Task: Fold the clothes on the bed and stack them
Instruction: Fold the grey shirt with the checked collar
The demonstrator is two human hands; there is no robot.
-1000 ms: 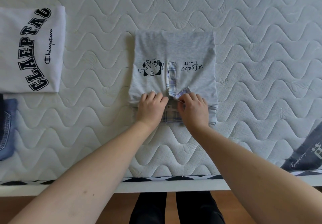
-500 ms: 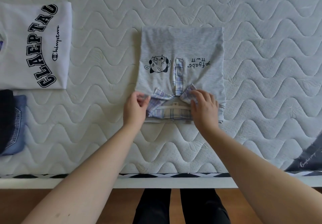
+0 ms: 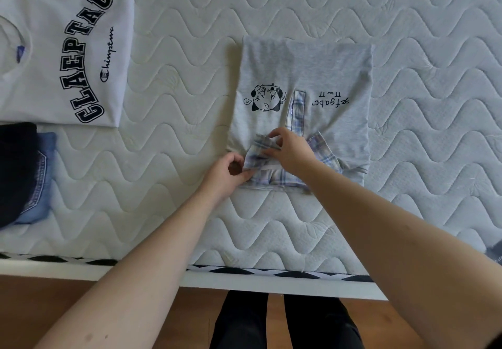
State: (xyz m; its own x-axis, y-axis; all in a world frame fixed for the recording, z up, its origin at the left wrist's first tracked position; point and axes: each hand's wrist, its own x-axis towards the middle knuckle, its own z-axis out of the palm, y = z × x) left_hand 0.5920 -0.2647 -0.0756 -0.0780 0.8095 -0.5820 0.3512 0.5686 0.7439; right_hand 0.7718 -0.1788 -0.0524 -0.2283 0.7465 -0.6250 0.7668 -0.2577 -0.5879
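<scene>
A folded grey shirt [image 3: 304, 71] with a cartoon print and a plaid collar [image 3: 324, 153] lies in the middle of the mattress, collar end toward me. My left hand [image 3: 225, 174] pinches the left point of the plaid collar at its near edge. My right hand [image 3: 290, 150] has crossed to the left side and pinches the same collar flap from above. The right collar flap lies flat and untouched.
A folded white shirt [image 3: 54, 58] with black lettering lies at the far left. Below it sit folded blue jeans [image 3: 40, 174] under a dark garment [image 3: 13, 169]. A dark grey garment [image 3: 495, 251] peeks in at the right edge. The white quilted mattress [image 3: 271, 226] ends near me.
My right hand left the right collar flap and crossed to the left flap. My left hand shifted down to the left flap's near corner. The camera view shifted left.
</scene>
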